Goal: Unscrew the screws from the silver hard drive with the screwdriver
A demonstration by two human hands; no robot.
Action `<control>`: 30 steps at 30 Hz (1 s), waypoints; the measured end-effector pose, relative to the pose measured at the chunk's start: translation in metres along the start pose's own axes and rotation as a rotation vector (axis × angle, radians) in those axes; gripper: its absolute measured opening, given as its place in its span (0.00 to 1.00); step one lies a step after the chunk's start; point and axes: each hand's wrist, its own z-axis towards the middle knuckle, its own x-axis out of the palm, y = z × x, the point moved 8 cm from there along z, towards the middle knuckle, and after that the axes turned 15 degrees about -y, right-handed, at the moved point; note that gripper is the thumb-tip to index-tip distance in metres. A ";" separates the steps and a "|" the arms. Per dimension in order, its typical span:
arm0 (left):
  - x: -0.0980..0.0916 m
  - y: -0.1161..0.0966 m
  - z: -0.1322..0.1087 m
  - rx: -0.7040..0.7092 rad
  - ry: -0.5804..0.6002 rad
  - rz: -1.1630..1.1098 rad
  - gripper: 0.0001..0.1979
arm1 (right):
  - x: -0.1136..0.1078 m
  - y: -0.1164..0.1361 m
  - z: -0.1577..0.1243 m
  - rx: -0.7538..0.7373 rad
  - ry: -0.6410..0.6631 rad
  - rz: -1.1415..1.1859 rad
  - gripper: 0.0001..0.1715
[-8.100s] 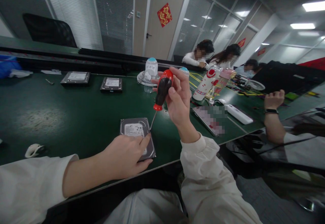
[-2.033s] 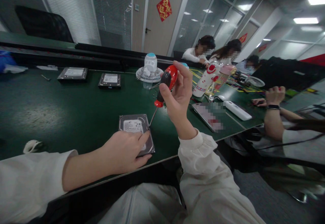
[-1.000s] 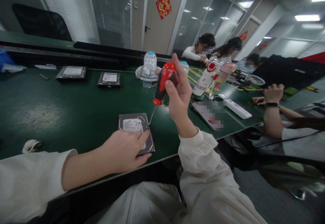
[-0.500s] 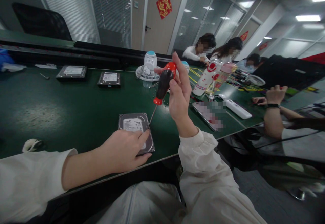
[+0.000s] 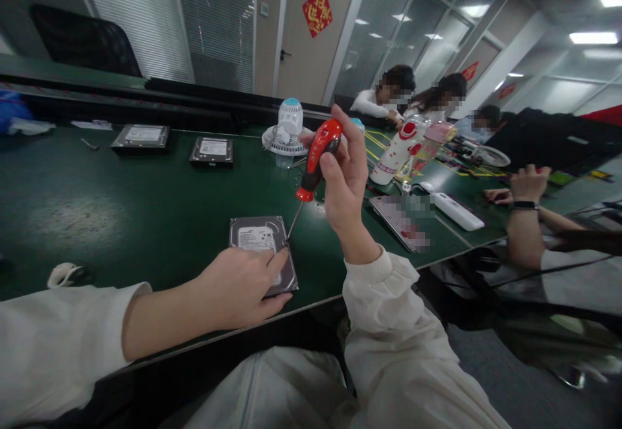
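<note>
A hard drive [image 5: 257,234] with a white label lies flat on the green table [image 5: 160,215], close to its front edge. My left hand [image 5: 243,286] grips it across the front half, index finger near the right edge and thumb at the near edge, hiding part of the label. My right hand [image 5: 345,189] is closed round the red and black handle of a screwdriver [image 5: 321,153]. The shaft slants down to the drive's right side, its tip beside my left index finger. Whether a screw sits under the tip is too small to tell.
Two more hard drives, one [image 5: 140,137] at the back left and another [image 5: 212,151] beside it, lie on the table. Behind my right hand stands a white fan [image 5: 290,118]. A phone [image 5: 398,221], a white bottle [image 5: 392,153] and a co-worker's hand [image 5: 529,183] are at the right.
The screwdriver handle has turned in my right hand, showing more of its red side now. My left hand keeps its place on the hard drive. The whole view has shifted slightly.
</note>
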 end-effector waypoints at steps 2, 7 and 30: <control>0.001 0.000 0.000 -0.005 0.010 -0.006 0.28 | -0.004 -0.001 0.001 0.007 -0.039 -0.037 0.30; 0.001 -0.001 0.000 -0.004 0.006 -0.008 0.28 | -0.003 -0.006 0.001 0.049 -0.021 0.088 0.25; 0.001 0.000 0.000 -0.007 0.013 -0.007 0.28 | -0.007 0.000 0.002 -0.005 -0.065 0.142 0.23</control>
